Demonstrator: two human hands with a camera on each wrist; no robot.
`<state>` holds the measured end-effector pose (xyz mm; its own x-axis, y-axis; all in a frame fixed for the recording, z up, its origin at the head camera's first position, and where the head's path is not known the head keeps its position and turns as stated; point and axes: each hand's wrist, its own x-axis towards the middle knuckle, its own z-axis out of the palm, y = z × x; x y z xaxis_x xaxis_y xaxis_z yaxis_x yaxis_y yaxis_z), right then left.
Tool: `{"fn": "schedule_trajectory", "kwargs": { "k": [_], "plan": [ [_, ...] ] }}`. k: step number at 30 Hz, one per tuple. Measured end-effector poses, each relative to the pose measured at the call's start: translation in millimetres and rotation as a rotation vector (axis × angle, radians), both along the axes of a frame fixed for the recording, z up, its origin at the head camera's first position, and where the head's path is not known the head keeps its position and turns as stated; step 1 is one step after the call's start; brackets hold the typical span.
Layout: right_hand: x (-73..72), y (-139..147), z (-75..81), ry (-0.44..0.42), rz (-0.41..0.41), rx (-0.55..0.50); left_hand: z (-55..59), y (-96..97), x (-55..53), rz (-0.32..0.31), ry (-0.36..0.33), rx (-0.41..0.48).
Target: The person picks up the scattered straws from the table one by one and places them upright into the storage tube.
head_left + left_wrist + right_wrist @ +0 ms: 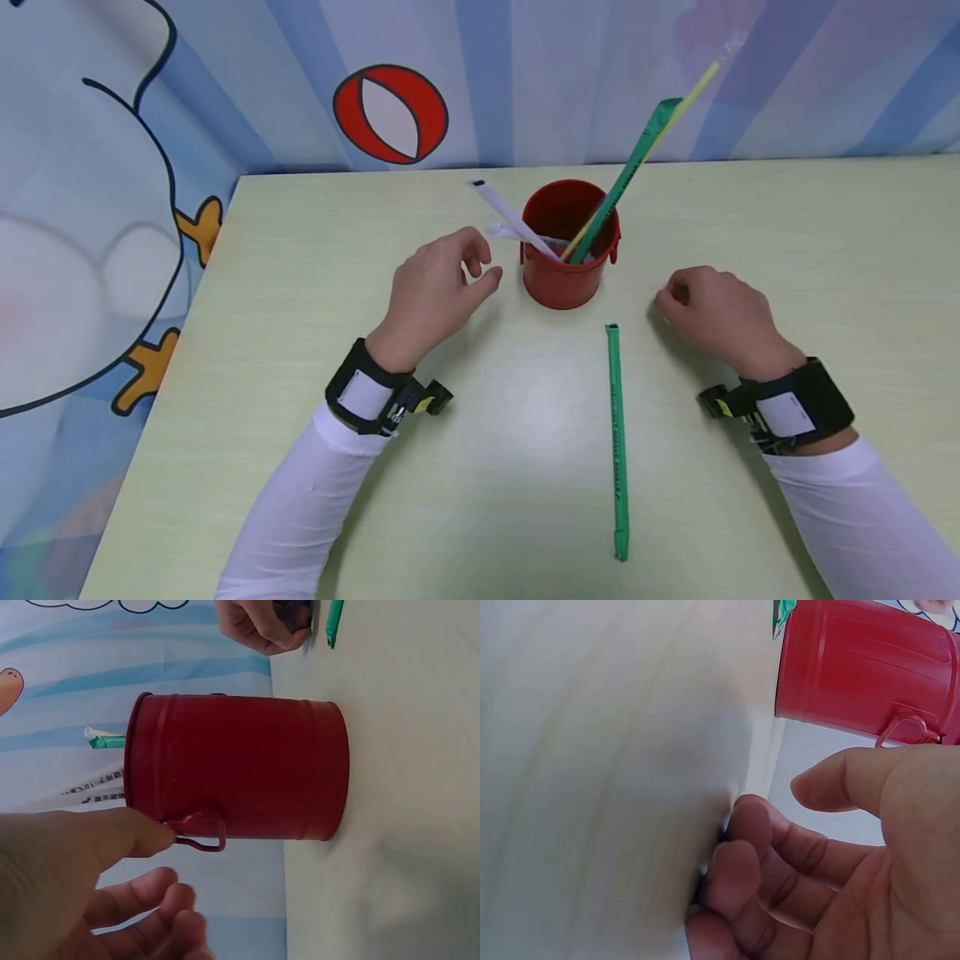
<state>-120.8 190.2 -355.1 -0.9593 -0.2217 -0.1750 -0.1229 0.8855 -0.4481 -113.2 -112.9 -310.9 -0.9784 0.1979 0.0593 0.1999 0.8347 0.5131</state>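
Observation:
A red metal bucket (562, 287) stands upright on the table, with a green-wrapped straw (626, 179), a yellow straw (701, 87) and white-wrapped straws (506, 208) leaning in it. Another green-wrapped straw (617, 442) lies lengthwise on the table in front of the bucket. My left hand (442, 287) hovers just left of the bucket, fingers loosely bent, holding nothing. In the left wrist view its thumb (142, 832) overlaps the bucket's handle loop (202, 832). To the right, my right hand (716, 317) rests on the table with loosely curled, bare fingers (735, 877).
The pale wooden table (285, 275) meets a patterned wall (555, 83) along its back edge. A printed cartoon panel (82, 233) borders the table's left side. Black straps with small cameras (367, 387) sit on both wrists.

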Motion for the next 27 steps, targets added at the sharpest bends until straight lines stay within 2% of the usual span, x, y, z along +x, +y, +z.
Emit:
{"fn": "schedule_trajectory", "kwargs": {
  "k": [7,10,18,27],
  "plan": [
    [0.8,2,-0.2,0.001,0.000,0.000,-18.6,-4.8,-6.7,-0.065,-0.171,-0.095],
    [0.8,2,-0.7,0.006,0.001,0.000,-25.4,-7.0,-7.8,-0.092,-0.217,-0.133],
    [1.0,1,-2.2,-0.002,0.004,-0.005,-34.1,-13.5,-6.9,-0.132,-0.261,-0.194],
    [1.0,2,2.7,-0.017,0.002,0.009,-37.5,-15.1,-9.3,-0.143,-0.251,-0.179]
  ]
}}
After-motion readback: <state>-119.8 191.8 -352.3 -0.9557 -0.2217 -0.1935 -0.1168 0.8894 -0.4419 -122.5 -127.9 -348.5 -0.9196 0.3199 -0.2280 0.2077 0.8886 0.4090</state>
